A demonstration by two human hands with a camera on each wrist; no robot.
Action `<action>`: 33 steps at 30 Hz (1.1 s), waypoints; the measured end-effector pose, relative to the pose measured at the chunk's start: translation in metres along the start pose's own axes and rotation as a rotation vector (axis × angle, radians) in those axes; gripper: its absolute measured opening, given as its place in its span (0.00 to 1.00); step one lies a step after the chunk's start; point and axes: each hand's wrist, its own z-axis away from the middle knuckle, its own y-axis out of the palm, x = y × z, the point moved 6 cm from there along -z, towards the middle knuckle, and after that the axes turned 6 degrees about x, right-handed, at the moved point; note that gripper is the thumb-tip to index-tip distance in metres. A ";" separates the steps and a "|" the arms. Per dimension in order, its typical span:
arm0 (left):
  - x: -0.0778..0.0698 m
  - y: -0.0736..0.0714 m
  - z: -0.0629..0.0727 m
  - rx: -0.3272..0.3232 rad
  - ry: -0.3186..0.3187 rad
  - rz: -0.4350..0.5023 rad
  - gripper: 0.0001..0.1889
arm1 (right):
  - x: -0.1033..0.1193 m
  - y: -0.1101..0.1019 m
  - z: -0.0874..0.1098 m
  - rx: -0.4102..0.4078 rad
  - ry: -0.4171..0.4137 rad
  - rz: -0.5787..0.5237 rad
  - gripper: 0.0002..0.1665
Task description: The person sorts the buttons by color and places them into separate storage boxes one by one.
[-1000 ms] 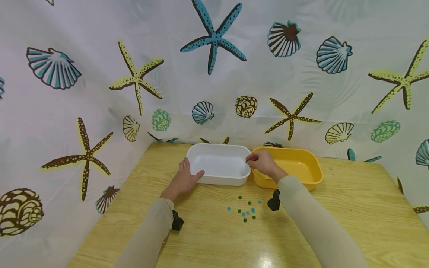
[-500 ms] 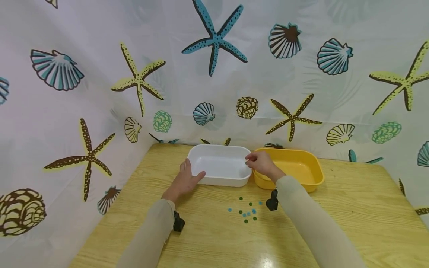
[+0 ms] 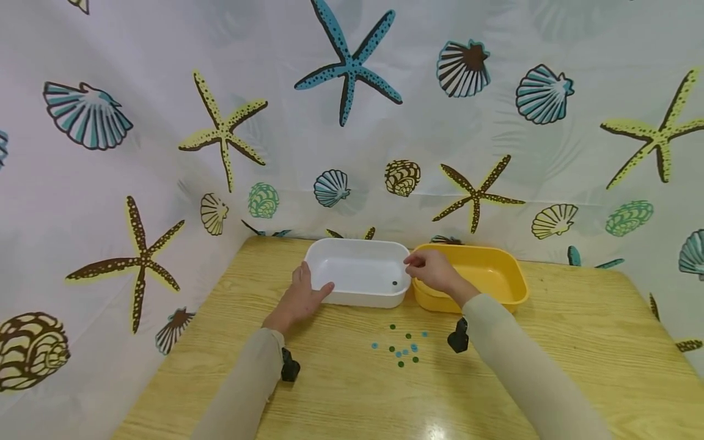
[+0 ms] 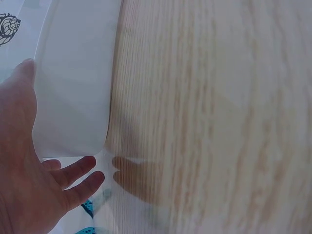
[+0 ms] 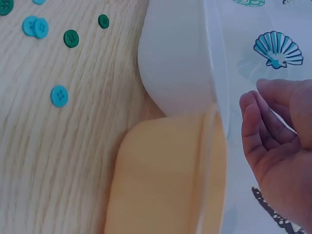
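Head view, two hands (image 3: 299, 299), one white tray (image 3: 354, 272), one button (image 3: 394, 283) inside

Two arms (image 3: 239, 382) in long beige sleeves (image 3: 530, 363) reach forward. The bare left hand (image 3: 301, 298) spreads its thumb wide; the bare right hand (image 3: 434, 271) bends its fingers in.

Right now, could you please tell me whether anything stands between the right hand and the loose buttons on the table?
Yes: the neighbouring corners of the white tub and yellow tub stand between the right hand and the buttons; past those, I see only bare table.
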 end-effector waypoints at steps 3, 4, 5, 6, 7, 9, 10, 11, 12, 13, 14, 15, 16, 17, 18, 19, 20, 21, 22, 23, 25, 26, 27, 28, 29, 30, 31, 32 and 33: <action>0.000 -0.001 0.001 -0.001 -0.001 -0.007 0.55 | 0.005 -0.002 0.006 0.011 -0.047 0.018 0.15; 0.000 -0.001 0.001 0.000 -0.002 -0.006 0.55 | 0.007 -0.003 0.009 0.016 -0.063 0.017 0.14; 0.000 -0.002 0.002 0.000 -0.004 -0.006 0.55 | 0.009 -0.003 0.012 0.022 -0.078 0.015 0.14; 0.000 -0.002 0.002 0.001 -0.006 -0.004 0.54 | 0.012 -0.003 0.015 0.026 -0.095 0.015 0.13; 0.000 -0.002 0.002 0.002 -0.008 -0.006 0.54 | 0.014 -0.003 0.019 0.033 -0.111 0.017 0.12; 0.000 -0.003 0.002 0.005 -0.008 -0.008 0.54 | 0.017 -0.002 0.027 0.047 -0.147 0.026 0.11; 0.000 -0.003 0.002 0.007 -0.008 -0.009 0.54 | 0.018 -0.001 0.031 0.055 -0.166 0.030 0.11; 0.000 -0.003 0.002 0.008 -0.007 -0.011 0.54 | 0.018 0.000 0.035 0.063 -0.178 0.038 0.10; 0.000 -0.003 0.002 0.010 -0.007 -0.013 0.54 | 0.018 0.001 0.038 0.071 -0.189 0.048 0.09; 0.000 -0.003 0.002 0.010 -0.009 -0.016 0.54 | 0.018 0.003 0.042 0.081 -0.199 0.054 0.09; 0.001 -0.002 0.002 0.011 -0.011 -0.016 0.54 | 0.017 0.004 0.045 0.093 -0.211 0.058 0.08; 0.001 -0.002 0.001 0.012 -0.011 -0.017 0.55 | 0.016 0.006 0.048 0.105 -0.221 0.061 0.07; 0.001 -0.002 0.001 0.013 -0.012 -0.018 0.55 | 0.015 0.009 0.051 0.119 -0.231 0.065 0.06; 0.001 -0.002 0.001 0.013 -0.013 -0.018 0.55 | 0.014 0.011 0.054 0.135 -0.237 0.072 0.06; 0.001 -0.002 0.001 0.014 -0.012 -0.017 0.56 | 0.013 0.014 0.057 0.152 -0.248 0.076 0.05; 0.001 -0.001 0.001 0.014 -0.012 -0.017 0.56 | 0.012 0.016 0.059 0.171 -0.258 0.076 0.05; 0.001 -0.001 0.000 0.017 -0.009 -0.016 0.56 | 0.011 0.019 0.062 0.189 -0.266 0.081 0.05; 0.001 0.000 0.000 0.019 -0.006 -0.017 0.56 | 0.009 0.022 0.064 0.207 -0.269 0.083 0.05; 0.002 0.000 0.000 0.020 -0.006 -0.017 0.56 | 0.008 0.024 0.067 0.226 -0.270 0.087 0.05; 0.002 0.000 0.000 0.021 -0.006 -0.017 0.56 | 0.007 0.026 0.070 0.242 -0.273 0.091 0.05; 0.002 0.001 -0.001 0.022 -0.006 -0.020 0.56 | 0.005 0.029 0.074 0.275 -0.277 0.088 0.06; 0.002 0.001 -0.001 0.021 -0.008 -0.022 0.56 | 0.003 0.031 0.076 0.288 -0.280 0.089 0.07; 0.001 0.001 -0.001 0.019 -0.008 -0.022 0.56 | 0.002 0.033 0.078 0.301 -0.280 0.089 0.08; 0.001 0.001 -0.001 0.019 -0.008 -0.022 0.56 | 0.001 0.034 0.080 0.312 -0.282 0.093 0.08; 0.000 0.001 0.000 0.018 -0.005 -0.022 0.57 | -0.001 0.036 0.081 0.319 -0.289 0.100 0.08; 0.000 0.001 0.000 0.018 -0.004 -0.023 0.57 | -0.002 0.038 0.082 0.326 -0.295 0.110 0.08; -0.001 0.001 0.000 0.019 -0.002 -0.022 0.57 | -0.003 0.040 0.084 0.332 -0.298 0.119 0.07; -0.001 0.000 0.001 0.019 -0.001 -0.030 0.57 | -0.004 0.043 0.085 0.335 -0.308 0.132 0.07; -0.001 -0.001 0.002 0.018 0.001 -0.032 0.56 | -0.005 0.046 0.086 0.339 -0.315 0.145 0.06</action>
